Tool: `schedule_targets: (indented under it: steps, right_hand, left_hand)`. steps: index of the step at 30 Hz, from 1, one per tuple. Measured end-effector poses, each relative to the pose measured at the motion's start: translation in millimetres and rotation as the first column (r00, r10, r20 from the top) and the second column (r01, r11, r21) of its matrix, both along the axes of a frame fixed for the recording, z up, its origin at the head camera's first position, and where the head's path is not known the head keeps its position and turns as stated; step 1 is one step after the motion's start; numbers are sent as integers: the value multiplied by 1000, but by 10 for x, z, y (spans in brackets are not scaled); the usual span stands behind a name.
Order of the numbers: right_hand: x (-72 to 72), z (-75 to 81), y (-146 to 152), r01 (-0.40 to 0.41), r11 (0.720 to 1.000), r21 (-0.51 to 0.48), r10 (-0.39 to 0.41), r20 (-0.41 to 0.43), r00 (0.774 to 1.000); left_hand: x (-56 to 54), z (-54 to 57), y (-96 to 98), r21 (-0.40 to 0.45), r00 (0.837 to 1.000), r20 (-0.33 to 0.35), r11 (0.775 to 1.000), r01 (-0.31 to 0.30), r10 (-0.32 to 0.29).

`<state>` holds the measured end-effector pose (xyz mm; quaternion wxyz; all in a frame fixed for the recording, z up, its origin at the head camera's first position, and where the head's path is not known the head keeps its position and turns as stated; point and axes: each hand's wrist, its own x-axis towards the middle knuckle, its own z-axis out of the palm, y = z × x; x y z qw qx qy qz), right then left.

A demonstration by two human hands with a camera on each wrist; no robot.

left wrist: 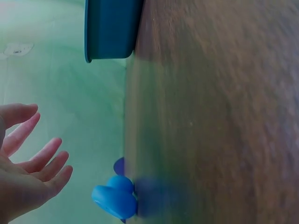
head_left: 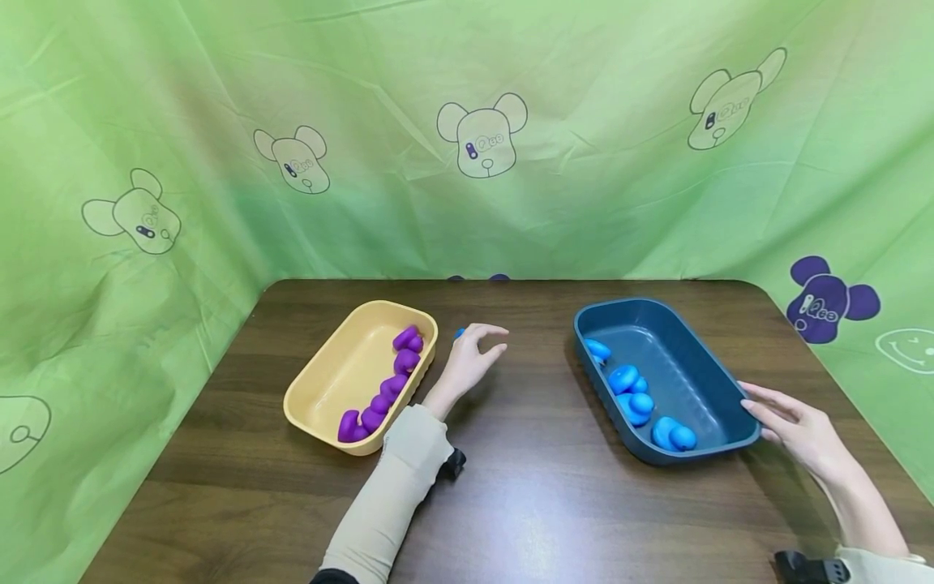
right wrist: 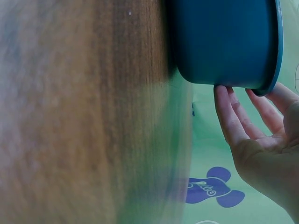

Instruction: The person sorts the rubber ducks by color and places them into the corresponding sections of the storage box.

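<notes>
A small glossy blue rounded piece (left wrist: 116, 199) stands on the table; in the head view only a bit of that blue piece (head_left: 459, 332) shows behind my left hand (head_left: 470, 357). That hand hovers above the wood with fingers loosely bent and nothing between them, as the left wrist view also shows. On the right, my right hand (head_left: 799, 430) holds the near right corner of a dark blue tray (head_left: 674, 341), thumb at the rim and fingertips (right wrist: 221, 91) against the outer wall. Several blue rounded pieces (head_left: 633, 408) lie along the tray's left side.
A yellow tray (head_left: 321, 373) stands left of my left forearm, with several purple rounded pieces (head_left: 379, 403) along its right side. The brown wooden table (head_left: 525, 487) backs onto a green cloth (head_left: 387, 211) printed with mouse-like heads, which also hangs at both sides.
</notes>
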<state>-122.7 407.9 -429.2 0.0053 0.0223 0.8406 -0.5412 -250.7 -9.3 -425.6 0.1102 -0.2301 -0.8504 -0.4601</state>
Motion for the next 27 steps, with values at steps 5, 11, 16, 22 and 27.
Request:
schedule_targets:
  steps: [5,11,16,22,27]
  right_hand:
    - [7,-16,10,-5,1000,-8,5,-2,1000]
    - [5,-19,22,-6,1000,-13,6,-2,1000]
    - [9,-20,24,-10,1000,-14,10,-6,1000]
    - [-2,-34,32,-13,1000,-21,13,-9,1000]
    - [1,-29,39,-10,1000,-18,10,8,1000]
  left_hand:
    - [3,-10,-42,24,999,12,999,-41,41]
    - [-21,-38,-79,46,995,49,995,-87,85]
    - [-42,-65,-111,57,993,63,993,-102,98]
    - [-59,-98,-149,60,989,91,990,-125,119]
    - [-70,-112,-172,54,986,105,990,-132,126]
